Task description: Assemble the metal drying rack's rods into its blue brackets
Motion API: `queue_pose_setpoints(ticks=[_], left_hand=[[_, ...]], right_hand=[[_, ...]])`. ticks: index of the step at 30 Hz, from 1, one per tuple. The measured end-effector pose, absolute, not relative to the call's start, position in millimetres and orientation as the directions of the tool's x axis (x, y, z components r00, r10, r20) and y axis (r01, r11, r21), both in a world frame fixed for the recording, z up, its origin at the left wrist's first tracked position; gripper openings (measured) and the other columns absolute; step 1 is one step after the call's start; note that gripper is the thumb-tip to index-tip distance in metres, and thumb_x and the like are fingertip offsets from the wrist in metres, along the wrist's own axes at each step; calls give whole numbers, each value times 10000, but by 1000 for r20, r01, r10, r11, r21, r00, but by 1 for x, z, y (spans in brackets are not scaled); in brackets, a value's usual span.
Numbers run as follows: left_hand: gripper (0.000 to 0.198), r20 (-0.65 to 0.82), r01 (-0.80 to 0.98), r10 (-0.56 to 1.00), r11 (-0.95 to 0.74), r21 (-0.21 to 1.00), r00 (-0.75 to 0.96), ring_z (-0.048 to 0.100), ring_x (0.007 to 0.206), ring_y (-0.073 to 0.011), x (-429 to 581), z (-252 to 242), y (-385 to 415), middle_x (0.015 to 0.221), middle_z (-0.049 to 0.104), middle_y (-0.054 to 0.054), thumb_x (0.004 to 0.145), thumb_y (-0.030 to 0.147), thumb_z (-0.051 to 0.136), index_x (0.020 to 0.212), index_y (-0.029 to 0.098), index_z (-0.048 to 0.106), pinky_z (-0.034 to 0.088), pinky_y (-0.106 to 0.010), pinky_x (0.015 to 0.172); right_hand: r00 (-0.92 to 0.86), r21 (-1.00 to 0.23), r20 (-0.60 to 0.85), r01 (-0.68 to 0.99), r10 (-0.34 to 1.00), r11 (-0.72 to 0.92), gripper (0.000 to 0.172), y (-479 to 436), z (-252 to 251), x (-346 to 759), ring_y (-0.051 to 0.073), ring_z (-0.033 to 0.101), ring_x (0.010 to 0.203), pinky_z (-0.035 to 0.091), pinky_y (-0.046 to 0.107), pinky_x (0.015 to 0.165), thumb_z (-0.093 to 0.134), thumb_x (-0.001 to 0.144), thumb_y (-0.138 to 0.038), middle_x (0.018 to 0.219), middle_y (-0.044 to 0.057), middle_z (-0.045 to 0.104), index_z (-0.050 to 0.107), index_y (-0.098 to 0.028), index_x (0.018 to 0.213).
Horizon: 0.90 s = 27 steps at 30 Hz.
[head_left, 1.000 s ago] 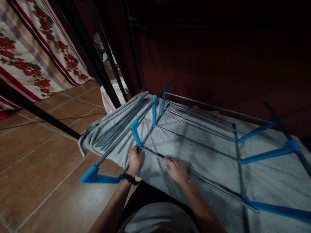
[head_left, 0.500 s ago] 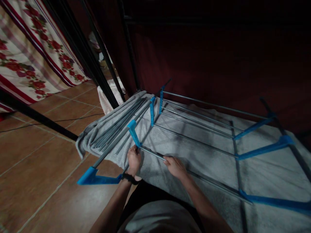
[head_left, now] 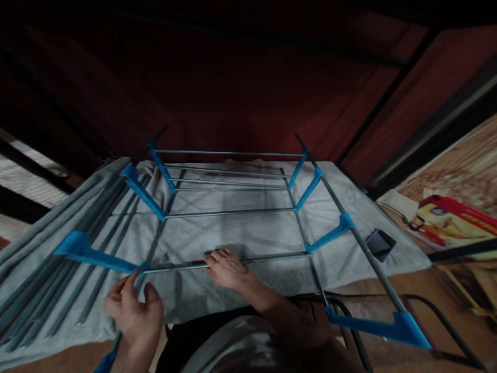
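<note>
A rack frame of thin grey metal tubes and blue plastic brackets lies across a grey cloth [head_left: 267,233]. My right hand [head_left: 227,267] is closed around the near crosswise metal tube [head_left: 267,257], left of its middle. Beside that tube's left end, my left hand [head_left: 134,308] has its thumb and fingers apart. Its fingertips are at the joint of the near-left blue bracket [head_left: 99,256]; whether they press on it I cannot tell. At the tube's right end sits another blue bracket [head_left: 330,235], joined to a long side tube [head_left: 367,251].
Several loose grey tubes [head_left: 93,259] lie on the cloth at the left. A dark phone-like object [head_left: 380,244] rests near the cloth's right edge. Further right is a red and yellow box [head_left: 452,223]. A dark red panel [head_left: 233,93] stands behind the frame.
The view has turned to the right, bringing in the box and the phone-like object. My left hand's fingers have spread at the bracket joint. My right hand still holds the near tube.
</note>
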State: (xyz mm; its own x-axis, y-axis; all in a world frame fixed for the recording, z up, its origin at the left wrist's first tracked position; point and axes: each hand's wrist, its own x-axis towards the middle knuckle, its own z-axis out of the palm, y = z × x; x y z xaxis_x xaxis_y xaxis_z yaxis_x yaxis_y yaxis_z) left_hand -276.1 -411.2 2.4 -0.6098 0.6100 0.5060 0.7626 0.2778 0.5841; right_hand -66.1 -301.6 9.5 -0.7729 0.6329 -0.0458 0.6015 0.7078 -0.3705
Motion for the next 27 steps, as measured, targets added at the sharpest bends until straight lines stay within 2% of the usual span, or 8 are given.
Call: queue_pose_setpoints(ticks=[3,6,10,13,15,18,22,27], left_hand=[[387,527,795,714,68,603,-461,601,1262,-355,-233,26,-392,1281,636,-133,980,396,547,1296,220,683,473,-574,1155],[330,524,751,811,-171,638,-260,643,1189,-309,-185,33,-359,1249,671,-113,1022,327,510,1284,211,674,541,-513,1078],[335,404,659,909,-363,659,98,656,1170,-265,-102,23,-318,1212,703,-115,1022,162,458,1265,203,684,563,-447,1060],[357,254,638,896,-438,634,364,639,1214,-242,-30,13,-301,1270,697,-107,1008,89,474,1291,187,669,532,-433,1113],[321,141,638,845,-488,596,515,632,1243,-252,12,7,-295,1310,688,-112,1014,133,542,1311,178,656,508,-429,1141],[333,-6,641,776,-517,566,631,640,1258,-260,55,-1,-290,1336,681,-127,1007,143,572,1332,162,638,504,-397,1138],[431,-77,668,782,-471,576,619,658,1261,-227,74,-9,-280,1362,688,-144,1011,7,380,1341,141,624,509,-354,1118],[400,-110,651,766,-451,611,634,689,1239,-240,70,-10,-270,1334,722,-138,1028,59,418,1369,147,607,530,-365,1089]], right_hand=[[-740,-383,67,600,669,702,421,-318,11,-42,229,594,1281,463,393,1144,508,1086,-309,1382,120,672,577,-169,1477],[-618,-450,151,652,772,610,415,-344,2,5,215,585,1296,478,378,1139,435,1066,-164,1420,114,657,621,-201,1435],[-138,-618,297,726,945,300,391,-376,-27,99,272,655,1139,546,440,1040,363,1047,-189,1197,135,728,726,-229,1188],[261,-700,419,703,870,126,291,-382,-45,163,317,656,1073,541,531,986,440,1010,-298,1068,128,699,691,-218,1132],[398,-752,392,658,829,39,320,-377,-52,189,319,640,1123,518,546,1019,488,966,-319,1135,137,685,669,-201,1201],[471,-836,276,548,838,-32,402,-360,-58,198,300,636,1162,504,513,1062,505,900,-320,1205,141,686,667,-199,1248],[578,-905,148,406,803,-126,478,-333,-63,189,286,653,1157,509,449,1048,501,820,-323,1200,143,720,669,-181,1244],[505,-926,100,362,857,-106,511,-317,-61,193,262,668,1152,506,402,1046,486,779,-315,1224,129,746,679,-187,1234]])
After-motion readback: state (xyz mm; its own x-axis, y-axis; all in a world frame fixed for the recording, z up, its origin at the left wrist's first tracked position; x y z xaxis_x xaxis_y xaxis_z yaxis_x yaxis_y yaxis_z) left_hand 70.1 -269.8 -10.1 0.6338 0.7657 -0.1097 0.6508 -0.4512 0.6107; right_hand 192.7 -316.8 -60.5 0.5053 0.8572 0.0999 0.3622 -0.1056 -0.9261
